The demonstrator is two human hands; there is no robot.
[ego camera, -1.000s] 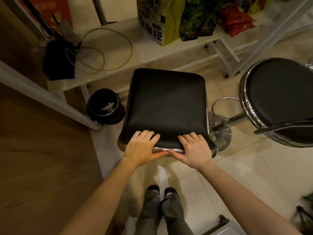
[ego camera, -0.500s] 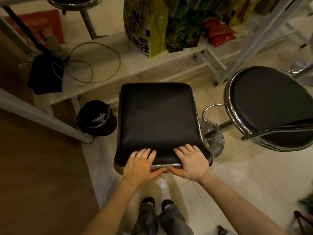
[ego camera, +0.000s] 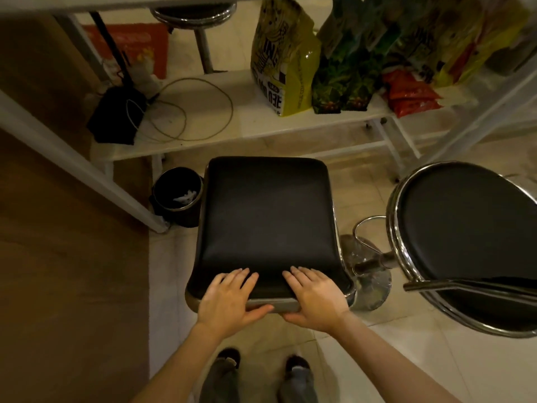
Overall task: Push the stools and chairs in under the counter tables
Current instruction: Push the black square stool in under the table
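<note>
- Two hands rest on the near edge of the square stool (ego camera: 270, 225): left hand (ego camera: 229, 301) and right hand (ego camera: 315, 298), side by side, a small gap between them.
- Each hand lies with fingers straight and flat on the black seat pad, thumb hooked under the chrome front rim; nothing pinched.
- Square stool stands on the tiled floor (ego camera: 406, 359), its far edge just short of the low white shelf (ego camera: 203, 135).
- Round stool (ego camera: 465, 242) stands to the right, apart from the square one; its chrome base (ego camera: 369, 274) shows between the two seats.
- Third stool (ego camera: 193, 13) stands beyond the shelf, at the top of the view.
- Small black bin (ego camera: 177, 196) sits just left of the square stool, beside a white table leg.
- Wooden tabletop (ego camera: 58, 257) fills the left side.
- On the shelf: yellow bag (ego camera: 284, 59), dark green bags (ego camera: 348, 68), red packets (ego camera: 412, 94), a loop of cable (ego camera: 186, 112).
</note>
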